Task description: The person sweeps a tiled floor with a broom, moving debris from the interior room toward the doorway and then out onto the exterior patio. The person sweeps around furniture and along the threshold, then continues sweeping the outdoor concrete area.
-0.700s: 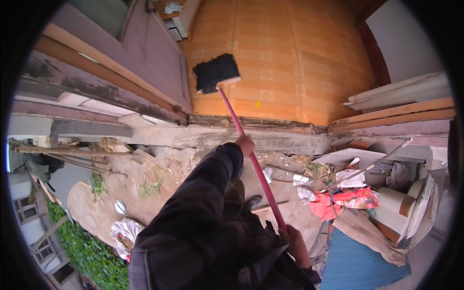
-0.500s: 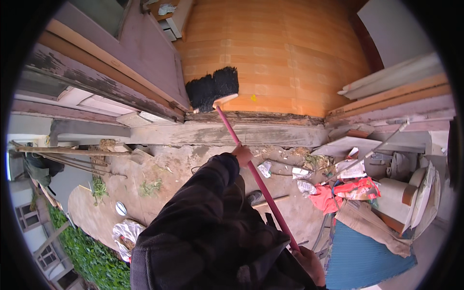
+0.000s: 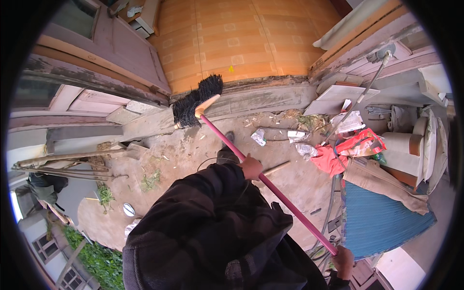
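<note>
A broom with black bristles [image 3: 197, 100] and a pink handle [image 3: 295, 210] slants across the view. Its bristles rest over the worn wooden threshold [image 3: 270, 100], at the left part of the doorway. My left hand [image 3: 251, 167] is wrapped round the middle of the handle. Near the handle's lower end, my right hand [image 3: 343, 261] is closed on it too. On the orange patterned floor [image 3: 232, 41] beyond the threshold lies a small yellow scrap [image 3: 231, 68].
Cardboard, a red bag [image 3: 360, 143] and a blue sheet [image 3: 382, 222] are piled at the right. A metal pole [image 3: 357, 99] leans there. Wooden poles [image 3: 72, 155] and a green plant patch [image 3: 94, 256] are on the left. Litter dots the concrete below the threshold.
The broom head has come back from the orange floor onto the threshold, moving toward me and left. My right hand has shifted right and the handle lies flatter. The view has shifted too.
</note>
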### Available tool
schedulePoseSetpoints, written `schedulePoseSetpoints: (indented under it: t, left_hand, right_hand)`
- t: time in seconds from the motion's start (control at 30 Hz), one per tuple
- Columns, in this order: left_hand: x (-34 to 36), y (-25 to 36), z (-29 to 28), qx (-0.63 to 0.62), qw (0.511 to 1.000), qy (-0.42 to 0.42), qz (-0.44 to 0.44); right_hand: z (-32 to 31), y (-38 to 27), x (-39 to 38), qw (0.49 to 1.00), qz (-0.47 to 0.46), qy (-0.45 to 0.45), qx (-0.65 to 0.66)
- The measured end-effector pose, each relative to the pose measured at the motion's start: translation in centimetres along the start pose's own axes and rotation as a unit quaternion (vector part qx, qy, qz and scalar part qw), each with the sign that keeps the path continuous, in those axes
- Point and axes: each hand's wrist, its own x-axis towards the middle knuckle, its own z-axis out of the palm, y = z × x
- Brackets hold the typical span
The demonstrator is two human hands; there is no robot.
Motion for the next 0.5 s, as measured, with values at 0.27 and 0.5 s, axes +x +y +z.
schedulePoseSetpoints:
  t: [0.27, 0.5]
  left_hand:
    - [-1.0, 8.9, -2.3, -0.062, 0.991, -0.076, 0.096]
    - [-1.1, 9.3, -1.8, -0.061, 0.99, -0.094, 0.086]
  right_hand:
    - [5.0, 11.1, -2.6, 0.987, 0.125, 0.1, -0.015]
    - [8.9, 14.2, 2.5, 0.985, 0.097, 0.141, 0.003]
